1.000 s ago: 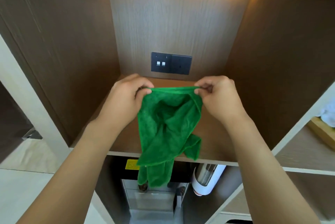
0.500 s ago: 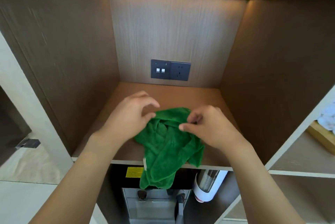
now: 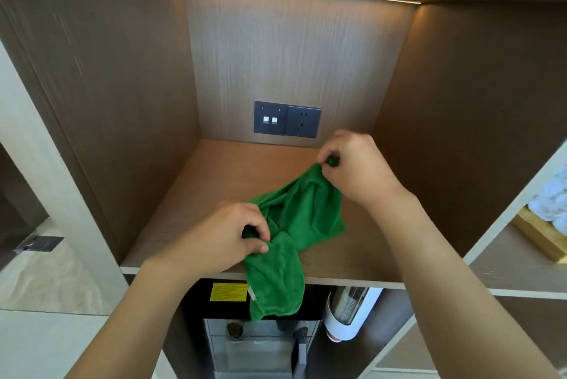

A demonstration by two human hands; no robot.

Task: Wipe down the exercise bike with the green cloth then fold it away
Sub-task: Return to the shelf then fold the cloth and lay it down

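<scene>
2 hands (image 3: 352, 167) pinch 1 green cloth (image 3: 294, 225) on shelf (image 3: 214, 182).

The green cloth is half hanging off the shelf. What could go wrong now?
1. Part of the green cloth droops over the shelf edge; if the left hand or right hand lets go, it might slide off.
2. It is bunched and twisted, so the fold may turn out lumpy.
</scene>
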